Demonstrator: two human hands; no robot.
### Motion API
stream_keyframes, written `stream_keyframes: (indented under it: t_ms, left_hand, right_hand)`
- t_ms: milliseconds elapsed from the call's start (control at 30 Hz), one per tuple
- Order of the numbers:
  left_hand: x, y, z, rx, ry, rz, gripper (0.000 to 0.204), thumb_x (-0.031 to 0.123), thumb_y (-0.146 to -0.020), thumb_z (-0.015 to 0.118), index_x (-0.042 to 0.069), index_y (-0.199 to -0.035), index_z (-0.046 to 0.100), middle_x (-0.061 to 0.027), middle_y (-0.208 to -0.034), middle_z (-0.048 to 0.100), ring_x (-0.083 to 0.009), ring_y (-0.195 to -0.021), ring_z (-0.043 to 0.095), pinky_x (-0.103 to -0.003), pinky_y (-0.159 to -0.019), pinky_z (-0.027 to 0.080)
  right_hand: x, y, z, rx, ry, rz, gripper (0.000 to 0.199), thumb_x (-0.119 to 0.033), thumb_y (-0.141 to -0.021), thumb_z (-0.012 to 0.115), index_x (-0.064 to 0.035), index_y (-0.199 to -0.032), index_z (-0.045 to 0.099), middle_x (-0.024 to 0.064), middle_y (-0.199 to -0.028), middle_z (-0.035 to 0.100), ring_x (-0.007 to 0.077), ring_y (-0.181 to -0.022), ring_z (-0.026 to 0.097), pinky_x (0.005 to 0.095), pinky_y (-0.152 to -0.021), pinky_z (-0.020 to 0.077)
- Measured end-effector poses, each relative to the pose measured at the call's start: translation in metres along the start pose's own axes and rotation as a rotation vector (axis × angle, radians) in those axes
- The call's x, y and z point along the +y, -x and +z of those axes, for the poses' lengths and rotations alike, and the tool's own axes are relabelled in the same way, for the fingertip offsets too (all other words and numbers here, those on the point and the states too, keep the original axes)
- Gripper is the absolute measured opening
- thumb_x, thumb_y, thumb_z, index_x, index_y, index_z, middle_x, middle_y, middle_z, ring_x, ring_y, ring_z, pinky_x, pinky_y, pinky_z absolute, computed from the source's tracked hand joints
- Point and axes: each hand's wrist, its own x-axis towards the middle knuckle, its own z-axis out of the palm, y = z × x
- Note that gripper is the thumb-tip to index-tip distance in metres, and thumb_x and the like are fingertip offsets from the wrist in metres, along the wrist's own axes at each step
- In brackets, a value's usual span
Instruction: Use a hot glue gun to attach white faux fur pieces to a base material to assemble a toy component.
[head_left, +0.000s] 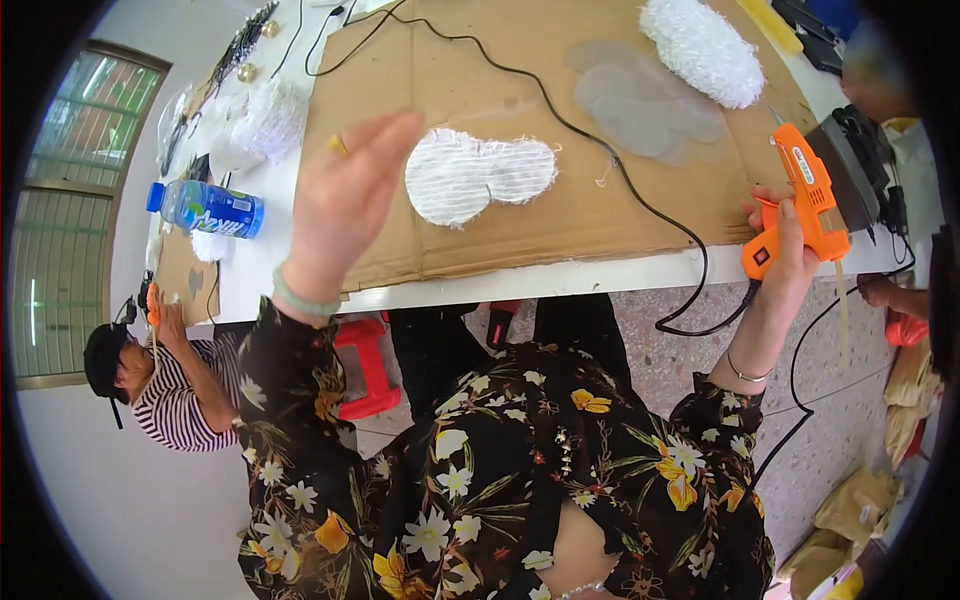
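My right hand (pixel 789 232) grips an orange hot glue gun (pixel 805 180), its nozzle pointing up and away from me. A pale glue stick sticks out of the gun's back end, and a black cord (pixel 690 325) runs from its handle. My left hand (pixel 350 195) is held above the cardboard, fingers stretched out and slightly blurred, with nothing visible in it. Just right of that hand lies a white fabric piece (pixel 480 175), narrowed at the middle with frayed edges. The cardboard sheet (pixel 480 240) beneath it covers much of the white table.
A fluffy white piece (pixel 703 52) lies at the far right beside translucent grey film (pixel 640 105). A blue-labelled bottle (pixel 208 207) lies at left. The black cord crosses the cardboard. One person (pixel 185 390) works at left; another's hand (pixel 893 297) shows at right. A red stool (pixel 367 368) stands below.
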Motion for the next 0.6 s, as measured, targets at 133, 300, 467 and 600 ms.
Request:
stream_keyframes:
  t_ms: [133,300,467,600]
  left_hand:
    - [0.003,0.025,0.007,-0.048,-0.207,0.248,0.031,0.002,-0.074,0.059,0.008,-0.103,0.067,-0.0074,-0.100,0.065,-0.0263,-0.090,0.064,-0.036,-0.079,0.051]
    - [0.005,0.030,0.021,-0.105,-0.267,0.296,0.031,0.008,-0.072,0.059,0.008,-0.102,0.067,-0.0076,-0.104,0.063,-0.0255,-0.094,0.063,-0.041,-0.081,0.051]
    - [0.010,0.026,0.024,-0.077,-0.258,0.334,0.033,0.008,-0.070,0.060,0.005,-0.103,0.066,-0.0086,-0.102,0.063,-0.0234,-0.084,0.060,-0.039,-0.077,0.051]
    - [0.012,0.019,0.032,-0.079,-0.199,0.390,0.035,0.008,-0.068,0.061,0.002,-0.102,0.065,-0.0085,-0.096,0.061,-0.0210,-0.073,0.054,-0.037,-0.072,0.051]
  right_hand:
    - [0.004,-0.004,-0.005,-0.002,0.008,-0.021,0.022,-0.012,-0.090,0.052,0.0052,-0.104,0.055,0.0151,-0.090,0.063,0.0134,-0.069,0.056,0.0372,-0.078,0.0524]
    - [0.005,-0.008,-0.012,0.043,0.065,-0.040,0.025,-0.014,-0.091,0.051,0.0057,-0.106,0.055,0.0158,-0.090,0.063,0.0139,-0.070,0.057,0.0372,-0.080,0.0527]
    - [0.007,-0.011,-0.016,0.035,0.092,-0.029,0.025,-0.015,-0.091,0.051,0.0058,-0.106,0.055,0.0165,-0.092,0.063,0.0144,-0.072,0.058,0.0371,-0.080,0.0527]
    - [0.008,-0.012,-0.022,0.054,0.120,-0.016,0.024,-0.015,-0.092,0.051,0.0058,-0.104,0.055,0.0180,-0.094,0.061,0.0154,-0.075,0.058,0.0370,-0.082,0.0523]
